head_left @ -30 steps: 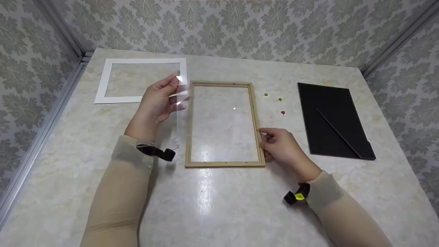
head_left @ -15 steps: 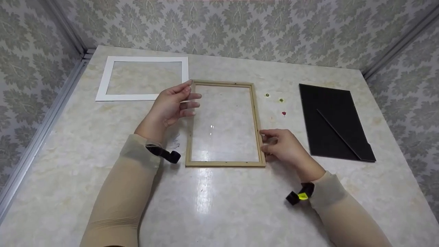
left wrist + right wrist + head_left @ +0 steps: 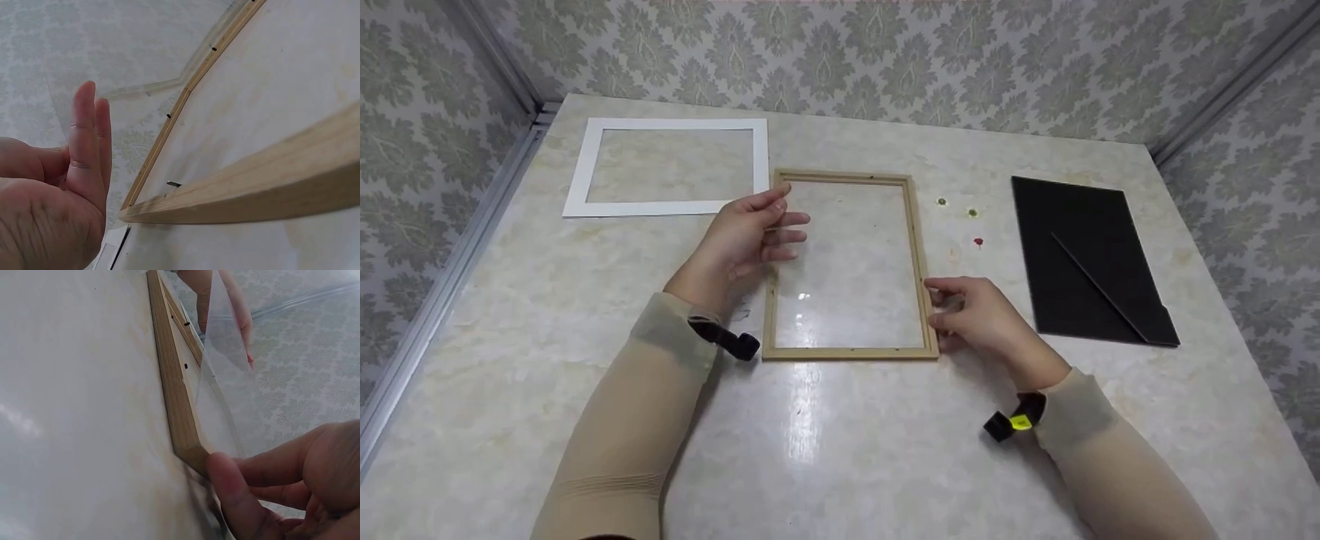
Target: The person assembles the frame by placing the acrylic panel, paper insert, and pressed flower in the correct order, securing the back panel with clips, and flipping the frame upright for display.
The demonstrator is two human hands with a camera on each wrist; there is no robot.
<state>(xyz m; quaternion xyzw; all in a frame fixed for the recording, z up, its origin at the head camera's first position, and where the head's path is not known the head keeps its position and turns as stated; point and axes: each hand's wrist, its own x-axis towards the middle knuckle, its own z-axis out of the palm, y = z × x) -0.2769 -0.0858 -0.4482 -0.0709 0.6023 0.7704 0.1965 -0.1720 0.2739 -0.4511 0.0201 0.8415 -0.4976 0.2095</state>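
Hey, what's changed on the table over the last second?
The left hand moved right, bringing the edge it pinches of the thin, transparent flat sheet from left of the light wooden rectangular frame to over its left side. Nothing was visibly picked up or let go. The right hand stayed at the frame's right edge; the frame, white rectangular mat, black flat board and small dried flowers stayed put.

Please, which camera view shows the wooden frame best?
The head view: all four sides of the frame show, though the left hand hides part of one. Left wrist: near side cut off. Right wrist: one side close up, others partly hidden.
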